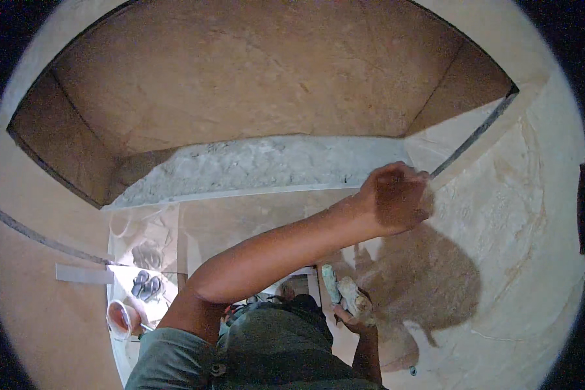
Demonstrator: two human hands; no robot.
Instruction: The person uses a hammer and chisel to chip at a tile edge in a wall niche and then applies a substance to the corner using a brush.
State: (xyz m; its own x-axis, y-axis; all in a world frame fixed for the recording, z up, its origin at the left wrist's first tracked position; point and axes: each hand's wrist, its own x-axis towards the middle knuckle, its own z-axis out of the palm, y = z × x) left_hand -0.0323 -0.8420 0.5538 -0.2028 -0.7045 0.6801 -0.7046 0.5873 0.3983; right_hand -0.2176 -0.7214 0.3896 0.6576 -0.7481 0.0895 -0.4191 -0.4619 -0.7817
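- The room is bare masonry: a pale plastered wall (pixel 520 214) fills the three o'clock side, with rough, uneven patches of fresh plaster on it.
- A deep brown recess (pixel 260 71) opens at twelve o'clock, and a grey cement ledge (pixel 260 166) runs along its lower edge from nine towards three o'clock.
- A dark narrow groove (pixel 474 133) slants up from the ledge's end towards two o'clock.
- Far below, at seven o'clock, lies a light floor (pixel 146 227) with a pair of dark sandals (pixel 147 284) and a round reddish bucket (pixel 123 318).
- No packages, labels or signs can be made out.
- The left hand (pixel 396 198) reaches across to three o'clock and is closed in a fist against the wall by the ledge's end; whatever it grips is hidden.
- The right hand (pixel 357 322), at five o'clock, is curled around a plaster-caked tool (pixel 346 292) held close to the body.
- The tool's long axis runs from the hand up towards eleven o'clock, its free end pointing away from the wall; its exact kind cannot be told under the crust.
- The arm's shadow falls on the wall at four o'clock.
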